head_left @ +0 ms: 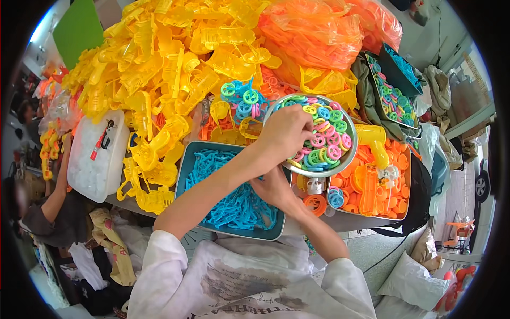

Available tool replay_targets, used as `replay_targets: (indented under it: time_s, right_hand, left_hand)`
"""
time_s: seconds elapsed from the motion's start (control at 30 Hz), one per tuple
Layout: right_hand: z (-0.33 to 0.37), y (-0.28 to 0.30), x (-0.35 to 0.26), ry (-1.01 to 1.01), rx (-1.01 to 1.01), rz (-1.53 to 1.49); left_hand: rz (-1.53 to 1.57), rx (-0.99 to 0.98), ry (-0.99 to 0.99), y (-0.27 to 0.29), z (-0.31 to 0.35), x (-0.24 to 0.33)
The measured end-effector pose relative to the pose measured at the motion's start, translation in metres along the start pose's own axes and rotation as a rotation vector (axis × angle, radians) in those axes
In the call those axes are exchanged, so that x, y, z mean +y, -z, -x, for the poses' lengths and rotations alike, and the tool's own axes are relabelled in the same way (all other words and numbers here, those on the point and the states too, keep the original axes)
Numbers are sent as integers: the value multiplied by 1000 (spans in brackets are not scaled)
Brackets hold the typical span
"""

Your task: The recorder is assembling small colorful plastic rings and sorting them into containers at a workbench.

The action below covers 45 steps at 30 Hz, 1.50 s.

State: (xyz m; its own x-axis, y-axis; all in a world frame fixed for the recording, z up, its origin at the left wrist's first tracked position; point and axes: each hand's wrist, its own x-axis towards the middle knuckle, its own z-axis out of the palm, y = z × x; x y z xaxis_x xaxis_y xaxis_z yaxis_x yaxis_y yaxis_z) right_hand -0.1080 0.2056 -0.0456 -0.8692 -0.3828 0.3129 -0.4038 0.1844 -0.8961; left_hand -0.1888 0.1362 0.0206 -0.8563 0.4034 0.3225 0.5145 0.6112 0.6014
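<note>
My left hand (287,130) reaches across my right arm into a round metal bowl (340,169) of small wheel-shaped plastic rings (332,139) in pink, green, blue and yellow. Its fingers are drawn together over the rings; whatever they pinch is hidden. Below it, my right hand (272,187) is curled over the right side of a dark teal tray (183,178). My left forearm covers part of that hand, so its grip does not show. Thin blue plastic parts (228,204) fill the tray.
Yellow plastic shells (159,69) are heaped behind and left, beside orange bags (313,34). Right of the bowl stands a tray of orange parts (366,186) with a yellow toy gun body (372,141). A white tub (98,154) sits left, near another person's arm (58,183).
</note>
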Motion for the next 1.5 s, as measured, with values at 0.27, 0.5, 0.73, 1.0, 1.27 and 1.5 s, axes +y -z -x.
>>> replay_targets:
  time_s: [0.27,0.5,0.73,1.0,1.27,1.5]
  right_hand:
    - [-1,0,-7,-162,-218,-149]
    - [-3,6,-15,-371,-176,-396]
    - [0,4,-4,-435,-131,-424]
    - [-1,3,-2,-476,-123,-488]
    - [0,5,-4,-476,-145,-362]
    - [3,2,-12,-475,-76,-216]
  left_hand:
    - [332,0,251,56,8,6]
    - [585,462,433,89,110,21]
    - [811,567,568,49,169,-1]
    - [810,578,506,43,175,-5]
    - [322,537,456,36,182,-9]
    - [496,684,463,19,176,-10]
